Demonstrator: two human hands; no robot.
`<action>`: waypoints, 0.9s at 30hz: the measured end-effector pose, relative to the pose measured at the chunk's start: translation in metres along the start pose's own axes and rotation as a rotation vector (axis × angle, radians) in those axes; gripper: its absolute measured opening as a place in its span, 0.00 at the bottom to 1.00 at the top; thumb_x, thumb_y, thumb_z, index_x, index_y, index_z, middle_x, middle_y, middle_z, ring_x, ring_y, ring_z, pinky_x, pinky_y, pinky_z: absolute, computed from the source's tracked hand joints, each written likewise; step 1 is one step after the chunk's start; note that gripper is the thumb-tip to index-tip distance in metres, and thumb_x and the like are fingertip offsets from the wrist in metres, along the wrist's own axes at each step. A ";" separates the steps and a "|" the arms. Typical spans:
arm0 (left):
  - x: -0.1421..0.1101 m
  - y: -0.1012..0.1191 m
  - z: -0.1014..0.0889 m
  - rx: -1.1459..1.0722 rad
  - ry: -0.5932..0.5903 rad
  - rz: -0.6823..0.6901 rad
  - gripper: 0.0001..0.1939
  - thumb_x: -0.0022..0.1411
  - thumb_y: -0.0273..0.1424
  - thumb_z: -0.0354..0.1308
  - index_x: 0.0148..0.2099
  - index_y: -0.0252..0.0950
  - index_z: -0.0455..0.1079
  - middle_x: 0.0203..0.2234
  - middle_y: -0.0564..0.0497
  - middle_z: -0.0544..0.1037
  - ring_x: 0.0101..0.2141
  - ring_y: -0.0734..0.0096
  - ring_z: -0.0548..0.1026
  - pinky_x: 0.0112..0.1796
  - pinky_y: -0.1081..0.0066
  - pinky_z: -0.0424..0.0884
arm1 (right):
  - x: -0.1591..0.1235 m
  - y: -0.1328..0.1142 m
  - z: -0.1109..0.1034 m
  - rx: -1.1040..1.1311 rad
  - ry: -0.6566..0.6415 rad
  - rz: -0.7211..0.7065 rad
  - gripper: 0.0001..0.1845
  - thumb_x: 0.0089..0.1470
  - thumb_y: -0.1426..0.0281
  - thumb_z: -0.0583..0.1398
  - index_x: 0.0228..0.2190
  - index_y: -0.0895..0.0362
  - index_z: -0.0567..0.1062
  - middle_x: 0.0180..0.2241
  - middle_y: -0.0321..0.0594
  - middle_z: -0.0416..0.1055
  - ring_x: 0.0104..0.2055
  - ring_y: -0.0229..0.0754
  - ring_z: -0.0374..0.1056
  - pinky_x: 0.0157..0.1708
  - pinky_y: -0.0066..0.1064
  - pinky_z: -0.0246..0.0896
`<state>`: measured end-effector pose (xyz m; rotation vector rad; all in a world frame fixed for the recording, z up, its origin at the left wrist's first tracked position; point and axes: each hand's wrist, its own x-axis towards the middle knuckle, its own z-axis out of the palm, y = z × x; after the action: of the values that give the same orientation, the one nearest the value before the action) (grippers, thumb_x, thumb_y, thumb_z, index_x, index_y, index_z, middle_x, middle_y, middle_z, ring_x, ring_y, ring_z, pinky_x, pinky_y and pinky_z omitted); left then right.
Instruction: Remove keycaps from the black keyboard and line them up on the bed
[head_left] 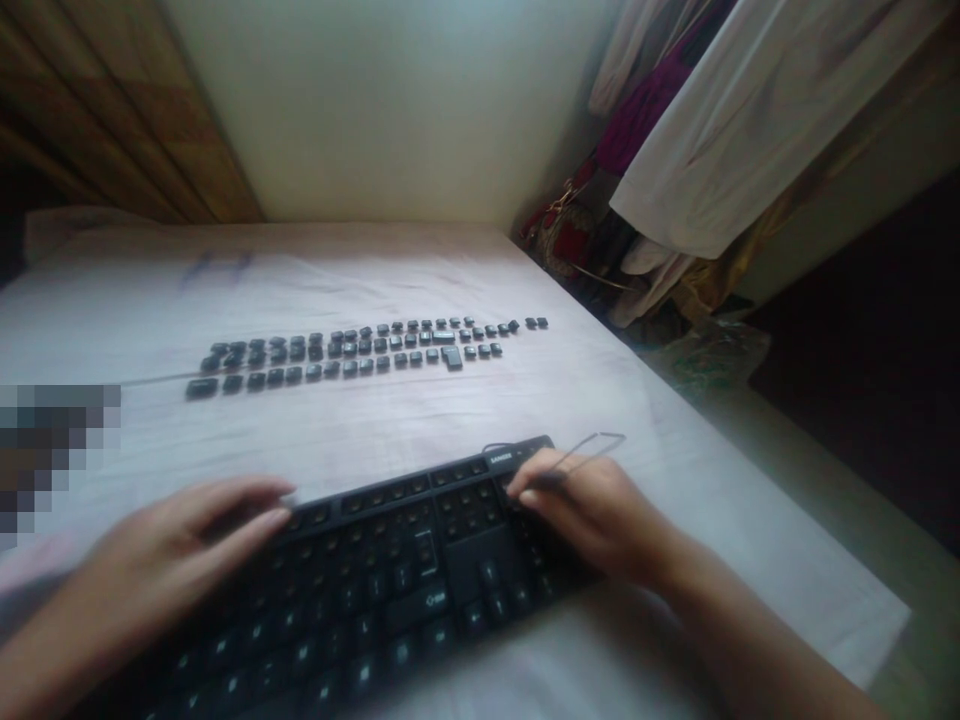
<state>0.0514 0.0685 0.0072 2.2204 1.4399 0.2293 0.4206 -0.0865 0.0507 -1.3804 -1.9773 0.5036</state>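
Note:
A black keyboard (420,605) lies tilted across the white cloth in front of me. Many upper and right-hand key positions lack caps; lettered caps remain in the lower rows. At its far left edge, my left hand (202,530) has thumb and fingers closed around the rim. My right hand (592,510) is over the number pad, thumb and forefinger pinched close to the key posts. A thin wire keycap puller (589,447) lies in that hand, its wire ends pointing up and away. Whether the fingertips also pinch a small keycap is unclear.
Loose black keycaps (330,355) lie in rows on the white cloth (360,265) beyond the keyboard. Clothes (697,140) hang at the right, above bags (570,240) beside the surface. A curtain (127,110) hangs at the left; a pale wall (390,110) stands behind.

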 end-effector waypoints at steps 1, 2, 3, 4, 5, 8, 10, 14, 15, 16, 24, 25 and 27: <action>0.000 0.000 0.000 -0.002 0.001 0.003 0.29 0.49 0.62 0.54 0.41 0.50 0.82 0.41 0.52 0.85 0.43 0.51 0.81 0.47 0.56 0.76 | 0.000 -0.001 0.000 -0.004 0.011 -0.016 0.08 0.63 0.74 0.54 0.36 0.55 0.73 0.31 0.41 0.77 0.34 0.41 0.75 0.35 0.31 0.71; 0.000 0.000 0.001 -0.004 0.001 0.004 0.29 0.49 0.62 0.54 0.40 0.50 0.82 0.41 0.53 0.85 0.43 0.51 0.81 0.47 0.56 0.77 | 0.001 -0.001 0.001 -0.004 0.021 -0.031 0.07 0.63 0.74 0.54 0.36 0.55 0.73 0.31 0.41 0.77 0.33 0.41 0.75 0.35 0.30 0.71; 0.000 0.000 0.001 -0.007 0.002 0.003 0.29 0.49 0.62 0.54 0.40 0.51 0.82 0.41 0.53 0.85 0.43 0.51 0.82 0.47 0.56 0.77 | 0.001 -0.002 0.001 -0.002 0.030 -0.048 0.07 0.63 0.74 0.54 0.36 0.55 0.72 0.31 0.41 0.77 0.33 0.41 0.75 0.34 0.30 0.71; 0.000 0.001 0.002 -0.007 0.002 0.000 0.28 0.49 0.62 0.54 0.40 0.51 0.82 0.40 0.53 0.85 0.43 0.51 0.82 0.47 0.56 0.77 | 0.001 -0.002 0.001 0.000 0.039 -0.067 0.07 0.63 0.74 0.55 0.36 0.55 0.72 0.31 0.41 0.77 0.33 0.41 0.75 0.34 0.29 0.71; 0.000 0.001 0.002 -0.008 0.001 -0.004 0.28 0.49 0.62 0.54 0.40 0.52 0.82 0.40 0.54 0.85 0.43 0.52 0.82 0.47 0.57 0.77 | 0.001 -0.003 0.001 0.000 0.049 -0.084 0.07 0.63 0.74 0.55 0.36 0.55 0.72 0.31 0.41 0.78 0.33 0.41 0.75 0.34 0.29 0.72; 0.000 0.001 0.002 -0.011 -0.007 -0.001 0.27 0.51 0.61 0.54 0.40 0.52 0.81 0.41 0.55 0.84 0.43 0.54 0.82 0.47 0.59 0.77 | 0.000 -0.003 0.002 -0.007 0.066 -0.109 0.07 0.63 0.74 0.55 0.36 0.54 0.73 0.31 0.41 0.78 0.33 0.41 0.76 0.34 0.29 0.72; 0.000 0.000 0.002 -0.012 -0.010 0.008 0.27 0.51 0.61 0.54 0.41 0.52 0.81 0.41 0.55 0.84 0.43 0.54 0.82 0.46 0.59 0.77 | -0.001 -0.002 0.002 -0.019 0.074 -0.096 0.07 0.63 0.74 0.55 0.36 0.54 0.73 0.31 0.41 0.78 0.33 0.41 0.76 0.34 0.30 0.72; 0.001 -0.002 0.001 0.001 0.002 0.011 0.28 0.50 0.62 0.54 0.40 0.51 0.82 0.40 0.54 0.85 0.42 0.52 0.82 0.45 0.59 0.78 | -0.003 0.002 0.003 -0.012 0.079 -0.053 0.07 0.62 0.74 0.55 0.37 0.55 0.74 0.31 0.41 0.78 0.34 0.42 0.76 0.34 0.31 0.72; 0.002 -0.002 0.001 0.001 0.008 0.011 0.28 0.50 0.62 0.54 0.40 0.50 0.82 0.40 0.54 0.85 0.42 0.51 0.82 0.45 0.59 0.78 | -0.003 0.003 0.003 -0.003 0.081 -0.044 0.07 0.62 0.73 0.55 0.36 0.55 0.74 0.31 0.41 0.78 0.34 0.42 0.76 0.35 0.31 0.72; 0.002 -0.002 0.002 -0.001 0.013 0.011 0.28 0.50 0.62 0.54 0.40 0.50 0.82 0.40 0.54 0.85 0.42 0.51 0.82 0.45 0.60 0.78 | -0.004 0.004 0.003 0.008 0.083 -0.034 0.07 0.62 0.73 0.55 0.36 0.54 0.74 0.31 0.41 0.78 0.34 0.42 0.76 0.35 0.31 0.71; 0.000 -0.005 0.002 0.007 0.008 0.004 0.28 0.52 0.61 0.54 0.42 0.49 0.81 0.41 0.53 0.84 0.44 0.52 0.82 0.46 0.60 0.77 | -0.004 0.008 0.003 0.181 0.119 0.169 0.09 0.63 0.68 0.57 0.33 0.56 0.76 0.29 0.39 0.77 0.30 0.40 0.74 0.33 0.30 0.69; 0.000 -0.005 0.003 0.004 0.008 0.005 0.28 0.52 0.61 0.54 0.42 0.50 0.81 0.41 0.54 0.84 0.44 0.52 0.81 0.46 0.60 0.77 | -0.005 0.009 0.003 0.234 0.145 0.213 0.10 0.63 0.67 0.57 0.32 0.56 0.76 0.29 0.39 0.77 0.29 0.39 0.73 0.31 0.30 0.69; 0.001 -0.007 0.004 -0.001 0.006 0.007 0.28 0.52 0.61 0.54 0.42 0.51 0.81 0.42 0.54 0.84 0.44 0.51 0.81 0.47 0.59 0.77 | -0.005 0.010 0.003 0.338 0.208 0.288 0.12 0.62 0.64 0.58 0.31 0.57 0.76 0.28 0.39 0.76 0.28 0.38 0.73 0.29 0.29 0.70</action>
<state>0.0478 0.0703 0.0008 2.2259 1.4355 0.2387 0.4266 -0.0872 0.0406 -1.4385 -1.4573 0.7542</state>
